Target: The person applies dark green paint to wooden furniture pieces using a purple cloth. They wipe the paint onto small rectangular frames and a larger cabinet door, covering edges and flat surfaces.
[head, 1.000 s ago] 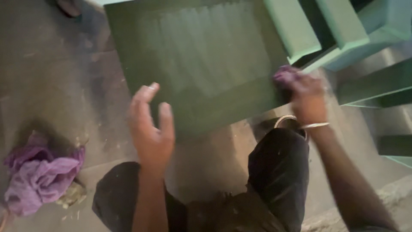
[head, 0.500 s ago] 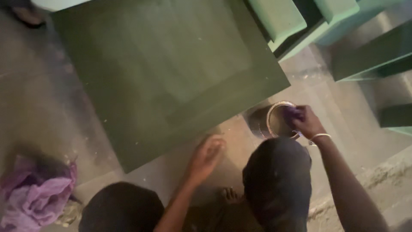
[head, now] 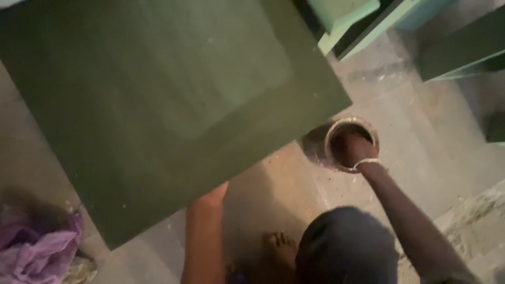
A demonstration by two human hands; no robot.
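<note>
A dark green panel point(head: 158, 105) fills the upper left above a dusty concrete floor point(head: 421, 158). The left hand point(head: 213, 197) grips its lower edge, fingers hidden beneath. At centre right the right hand point(head: 355, 150) dips into a tin point(head: 336, 131); its grip cannot be told.

I see a bare grey concrete floor point(head: 421, 137), dusty and flecked with pale specks, darker toward its left edge. Pale green painted furniture pieces point(head: 350, 16) stand along the floor's top right corner, with a darker green piece point(head: 463, 52) at the right edge, and a crumpled purple cloth point(head: 37, 252) lies in the bottom left corner. The light is dim and soft, and at the bottom right edge I make out a rougher, crumbly strip of ground point(head: 478, 221).
</note>
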